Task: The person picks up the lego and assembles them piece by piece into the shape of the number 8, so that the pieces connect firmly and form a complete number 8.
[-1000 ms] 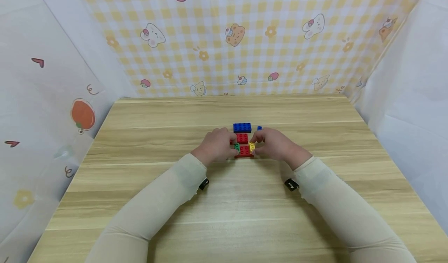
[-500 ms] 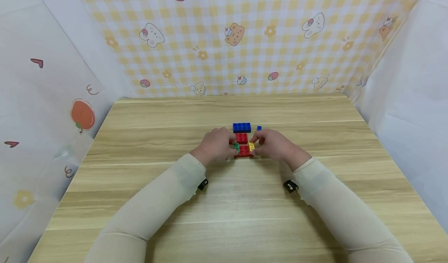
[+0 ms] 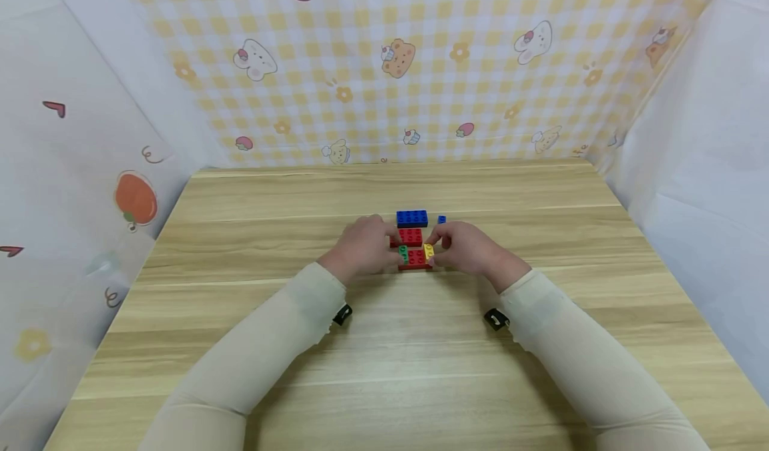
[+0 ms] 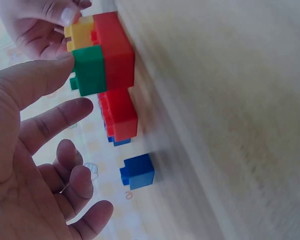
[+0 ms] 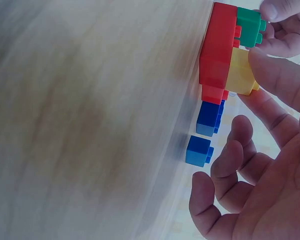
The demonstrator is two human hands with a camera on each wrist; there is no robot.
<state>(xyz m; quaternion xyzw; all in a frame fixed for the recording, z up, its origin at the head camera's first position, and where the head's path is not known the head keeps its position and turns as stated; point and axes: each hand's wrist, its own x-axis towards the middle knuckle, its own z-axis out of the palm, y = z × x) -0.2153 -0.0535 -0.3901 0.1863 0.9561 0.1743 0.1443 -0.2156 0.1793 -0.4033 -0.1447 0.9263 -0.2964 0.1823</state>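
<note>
A red toy building brick lies on the table with a green brick on its left end and a yellow brick on its right end. My left hand is at the green brick; its thumb tip lies at the green side while the index finger stands off from it. With thumb and index finger my right hand pinches the yellow brick, its other fingers loosely bent. Close behind sits a second red brick, partly covered by the left fingers in the head view.
Farther back are a long blue brick and a small blue brick to its right. Another blue brick shows below the left fingers in the left wrist view. A patterned cloth hangs behind the wooden table.
My left fingers have spread and eased left, away from the green brick, which stays on the red one. The right hand still holds the yellow brick. The whole head view shifts slightly.
</note>
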